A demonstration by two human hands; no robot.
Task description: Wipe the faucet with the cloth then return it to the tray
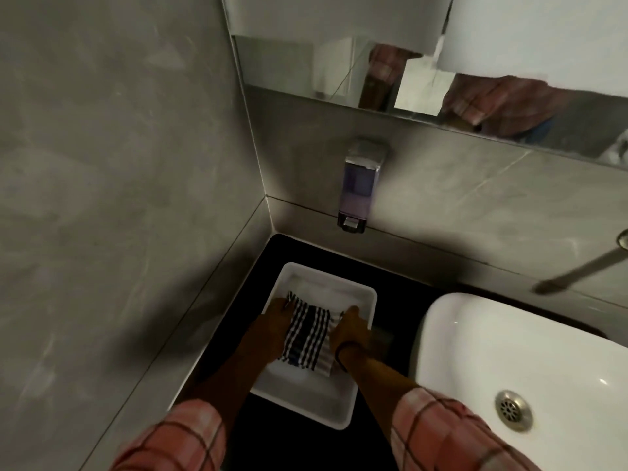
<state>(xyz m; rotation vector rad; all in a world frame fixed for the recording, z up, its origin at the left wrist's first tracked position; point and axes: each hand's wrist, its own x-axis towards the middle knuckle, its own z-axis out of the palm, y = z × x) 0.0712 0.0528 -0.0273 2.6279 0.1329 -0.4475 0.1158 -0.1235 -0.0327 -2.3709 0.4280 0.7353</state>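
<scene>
Both hands (272, 321) press striped cloth (307, 338) into rectangular white tray (326, 411).

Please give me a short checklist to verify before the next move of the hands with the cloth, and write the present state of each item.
1. Cloth lies inside the white tray: ok, it rests on the tray floor.
2. Left hand is at the cloth's left edge: ok.
3. Right hand is at the cloth's right edge: ok.
4. Fingers really grip the cloth: cannot tell, the picture is blurred there.
5. Tray sits fully on the dark counter, beside the basin: ok.
6. Faucet already wiped: cannot tell, only part of it shows at the right edge.
</scene>
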